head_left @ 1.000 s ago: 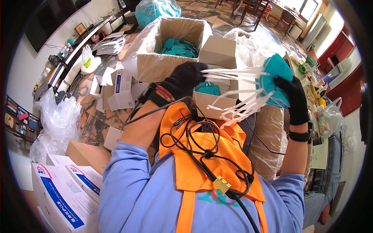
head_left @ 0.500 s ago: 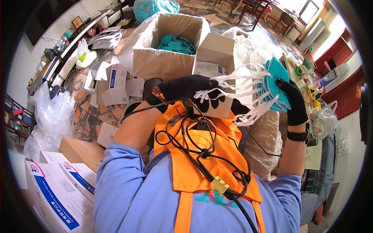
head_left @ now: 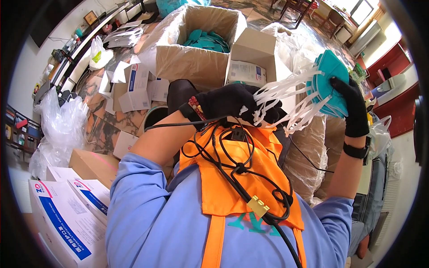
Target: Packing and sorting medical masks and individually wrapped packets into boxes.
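Two gloved hands attend a fanned stack of teal masks (head_left: 325, 80), held at right, beyond the near edge of the scene. The right hand (head_left: 351, 105) is closed on the stack's right side. The left hand (head_left: 232, 102) is curled beside the strap ends; whether it grips them cannot be told. Since a second ago it has come nearer and rightward, and the straps (head_left: 292, 96), then stretched, hang slacker. The masks remain outside the box (head_left: 255, 47), suggesting strap handling is unfinished.
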